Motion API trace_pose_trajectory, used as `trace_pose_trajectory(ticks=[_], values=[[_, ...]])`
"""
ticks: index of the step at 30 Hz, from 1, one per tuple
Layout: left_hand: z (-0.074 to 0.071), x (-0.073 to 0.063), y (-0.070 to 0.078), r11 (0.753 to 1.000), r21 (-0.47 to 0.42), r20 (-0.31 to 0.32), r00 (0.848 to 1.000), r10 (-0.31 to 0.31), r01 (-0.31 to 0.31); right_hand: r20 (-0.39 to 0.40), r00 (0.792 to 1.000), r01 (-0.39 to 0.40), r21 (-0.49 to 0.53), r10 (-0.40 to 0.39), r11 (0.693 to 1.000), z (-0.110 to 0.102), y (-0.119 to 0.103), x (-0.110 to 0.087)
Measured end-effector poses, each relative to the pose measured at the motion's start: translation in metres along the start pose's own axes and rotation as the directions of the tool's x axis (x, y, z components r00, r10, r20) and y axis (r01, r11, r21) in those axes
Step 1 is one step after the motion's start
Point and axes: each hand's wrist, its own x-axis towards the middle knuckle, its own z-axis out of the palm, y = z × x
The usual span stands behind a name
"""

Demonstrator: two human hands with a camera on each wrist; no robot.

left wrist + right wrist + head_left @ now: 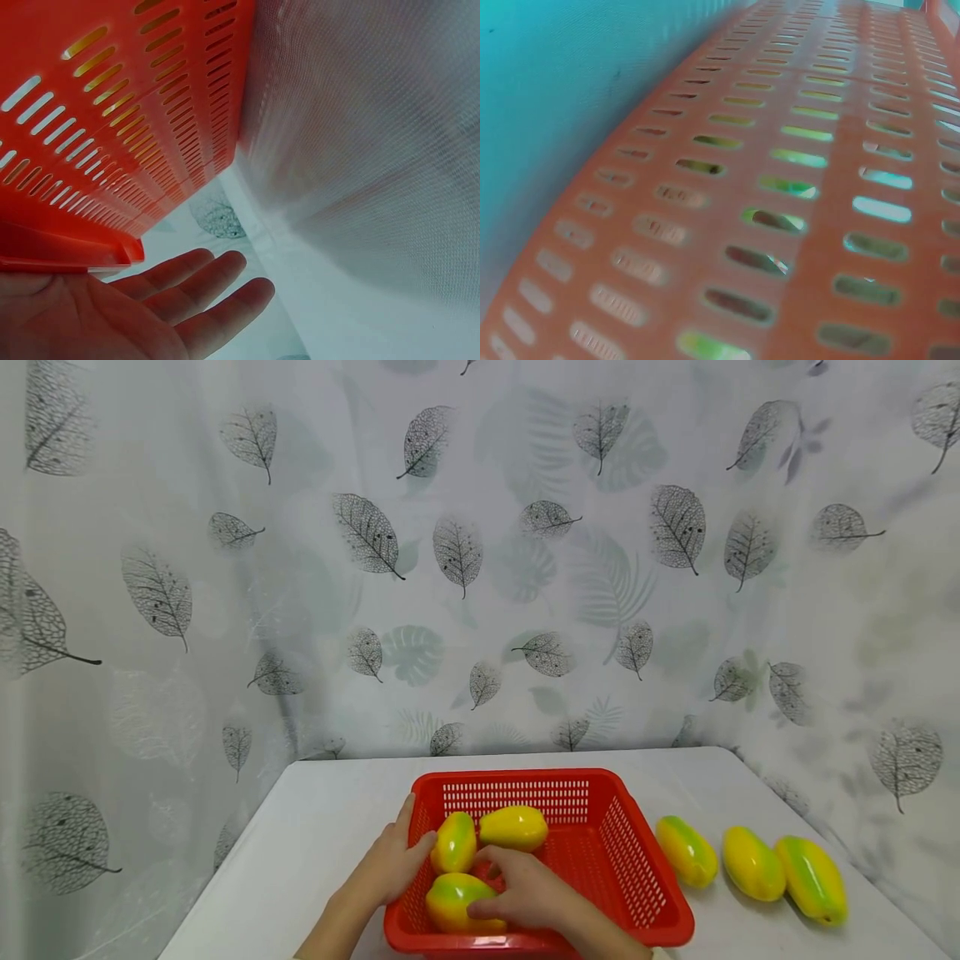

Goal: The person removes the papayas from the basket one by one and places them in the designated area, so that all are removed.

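My left hand is at the left wall of a red plastic basket, with the thumb over the rim towards the fruit inside. In the left wrist view its fingers stretch out straight below the rim. Reaching into the basket over the front side, my right hand holds the right end of a yellow-green mango, thumb on the near side and curved fingers on the far side. Behind it lie a second mango and a third mango. The right wrist view has only the slotted basket wall.
Right of the basket on the white table lie three more mangoes: one near the wall, a middle one and a far-right one. A leaf-patterned curtain hangs behind and along both sides of the table.
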Motion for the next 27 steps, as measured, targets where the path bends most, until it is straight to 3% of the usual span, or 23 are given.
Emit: trace_pose_trajectory(ticks=[11,19,27], values=[[0.0007,0.0014,0.0002,1.0,0.003,-0.002,1.0,0.002,-0.002,0.067,0.997,-0.03,0.043,0.027,0.999,0.0007,-0.0014,0.0006],[0.0011,0.0006,0.0015,0.999,0.032,-0.016,1.0,0.019,-0.018,0.1,0.993,-0.055,-0.027,0.057,0.998,0.0018,-0.0038,-0.0006],[0.0008,0.0007,0.001,0.999,0.031,-0.014,1.0,0.013,-0.013,0.112,0.991,-0.067,-0.034,0.071,0.997,0.0031,-0.0041,-0.0018]])
